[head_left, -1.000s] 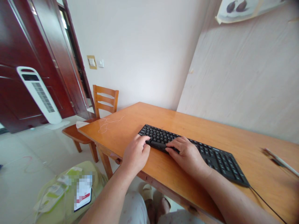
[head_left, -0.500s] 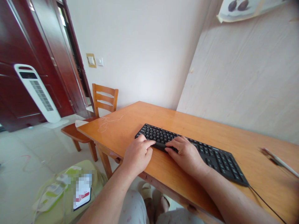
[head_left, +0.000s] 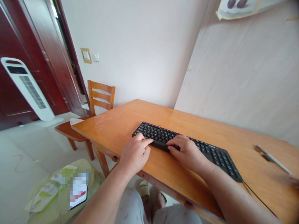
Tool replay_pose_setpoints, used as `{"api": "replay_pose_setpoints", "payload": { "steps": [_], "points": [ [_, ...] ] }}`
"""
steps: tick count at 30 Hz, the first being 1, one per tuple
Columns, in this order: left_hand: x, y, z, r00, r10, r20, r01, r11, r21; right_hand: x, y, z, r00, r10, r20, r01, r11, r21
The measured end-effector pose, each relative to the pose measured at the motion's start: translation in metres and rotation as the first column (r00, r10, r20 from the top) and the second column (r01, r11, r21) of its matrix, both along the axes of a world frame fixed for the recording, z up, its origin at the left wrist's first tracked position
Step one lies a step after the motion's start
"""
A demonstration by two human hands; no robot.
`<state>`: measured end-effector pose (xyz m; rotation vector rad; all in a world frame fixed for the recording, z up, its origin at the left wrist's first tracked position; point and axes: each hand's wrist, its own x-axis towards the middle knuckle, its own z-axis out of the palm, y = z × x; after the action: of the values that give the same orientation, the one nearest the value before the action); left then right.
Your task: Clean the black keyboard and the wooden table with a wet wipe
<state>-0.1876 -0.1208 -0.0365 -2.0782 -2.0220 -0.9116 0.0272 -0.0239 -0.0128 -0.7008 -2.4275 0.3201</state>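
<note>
A black keyboard (head_left: 161, 134) lies slantwise on the wooden table (head_left: 121, 124), near its front edge. My left hand (head_left: 135, 152) rests at the keyboard's left end, palm down, with the index finger stretched along the front edge and the thumb below it. The other left fingers are mostly hidden behind the knuckles. Over the middle of the keyboard is my right hand (head_left: 184, 151), its fingers bent onto the front keys and its thumb apart from them. Neither hand grasps anything. A cable runs from the keyboard's right end toward me.
Loose white thread (head_left: 100, 121) lies at the table's left. Some slim pen-like things (head_left: 275, 158) are on the right. A wooden chair (head_left: 101, 96) stands beyond the left edge. Below left, a phone (head_left: 79, 193) and a power strip (head_left: 44, 199) rest on a pale green stool (head_left: 93, 180).
The whole view has shifted slightly, so things appear a little further left. The right fingers have moved slightly on the keys; the left hand keeps nearly the same place on the keyboard.
</note>
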Motion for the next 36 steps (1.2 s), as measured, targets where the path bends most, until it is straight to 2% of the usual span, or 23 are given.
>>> {"api": "replay_pose_setpoints", "payload": {
  "steps": [13,26,32,36],
  "points": [
    [0.003,-0.003,0.001,0.998,-0.048,-0.032,0.048,0.999,0.008,0.000,-0.001,-0.002,0.999,0.008,0.039,-0.009,1.000,0.027],
    [0.005,-0.004,0.002,0.995,-0.044,-0.093,0.044,0.999,-0.004,-0.002,-0.004,-0.003,0.997,0.002,0.073,-0.004,0.999,0.033],
    [0.008,-0.004,0.002,0.988,-0.074,-0.133,0.082,0.995,0.057,-0.003,-0.006,-0.002,0.996,-0.015,0.087,0.010,0.999,0.049],
    [0.010,-0.006,0.006,0.977,-0.098,-0.187,0.102,0.995,0.011,-0.004,-0.005,-0.004,0.995,-0.023,0.095,0.017,0.998,0.064]
  ]
}}
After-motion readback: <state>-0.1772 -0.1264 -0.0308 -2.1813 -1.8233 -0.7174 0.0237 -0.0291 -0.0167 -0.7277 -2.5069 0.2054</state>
